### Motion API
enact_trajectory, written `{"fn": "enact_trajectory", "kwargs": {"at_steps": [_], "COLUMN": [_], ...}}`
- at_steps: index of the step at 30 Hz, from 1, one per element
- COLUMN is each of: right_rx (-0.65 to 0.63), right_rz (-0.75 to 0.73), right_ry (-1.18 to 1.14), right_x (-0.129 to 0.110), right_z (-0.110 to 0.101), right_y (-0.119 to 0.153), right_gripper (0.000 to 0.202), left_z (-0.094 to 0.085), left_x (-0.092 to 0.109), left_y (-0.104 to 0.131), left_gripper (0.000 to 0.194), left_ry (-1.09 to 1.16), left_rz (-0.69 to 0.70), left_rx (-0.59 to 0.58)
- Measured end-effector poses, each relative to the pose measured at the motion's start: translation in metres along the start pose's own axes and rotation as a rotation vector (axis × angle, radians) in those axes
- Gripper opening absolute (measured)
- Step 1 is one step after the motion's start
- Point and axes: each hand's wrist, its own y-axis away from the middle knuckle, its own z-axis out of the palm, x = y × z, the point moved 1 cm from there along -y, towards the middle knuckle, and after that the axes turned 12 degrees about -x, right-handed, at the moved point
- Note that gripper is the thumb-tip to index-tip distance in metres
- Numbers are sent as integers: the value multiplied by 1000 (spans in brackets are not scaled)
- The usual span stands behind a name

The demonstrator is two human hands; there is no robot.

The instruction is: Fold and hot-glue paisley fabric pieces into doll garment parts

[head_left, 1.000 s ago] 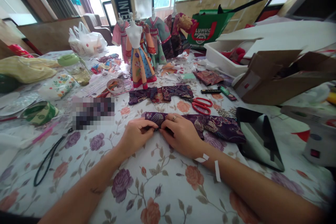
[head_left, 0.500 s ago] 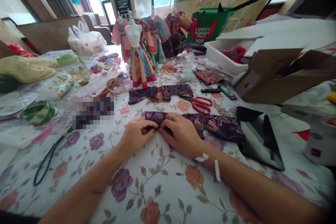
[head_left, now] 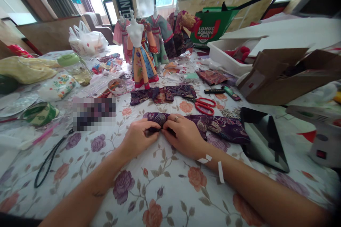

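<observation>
A dark purple patterned piece of fabric [head_left: 226,127], shaped like a small doll garment, lies across the table before me. My left hand [head_left: 138,134] pinches its near edge at the left end. Right beside it, the fingers of my right hand [head_left: 181,131] are closed on the same edge, thumbs nearly meeting. My right hand wears a ring, and strips of white tape stick to that wrist. What lies between the fingertips is hidden. Just beyond are red-handled scissors [head_left: 205,106] and a second small patterned garment [head_left: 162,94], spread flat.
Dressed doll mannequins [head_left: 141,53] stand at the back. To the right are a black tablet [head_left: 263,142], a cardboard box [head_left: 271,78] and a white foam box [head_left: 229,56]. On the left sit a green tape roll [head_left: 39,113], a lidded jar [head_left: 76,69] and a black cord loop [head_left: 48,165].
Almost nothing differs. Both hands keep their pinch on the fabric edge, with only a very slight shift of the fingers.
</observation>
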Motion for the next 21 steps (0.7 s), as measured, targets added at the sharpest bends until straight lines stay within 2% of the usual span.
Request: {"fn": "enact_trajectory", "kwargs": {"at_steps": [21], "right_rx": [-8], "right_rz": [9], "right_ry": [-17], "right_x": [1], "right_z": [0], "right_y": [0], "right_gripper": [11], "left_z": [5], "left_x": [0], "left_y": [-2], "left_gripper": [14], "left_ry": [-104], "left_rz": [37], "left_rx": [28]}}
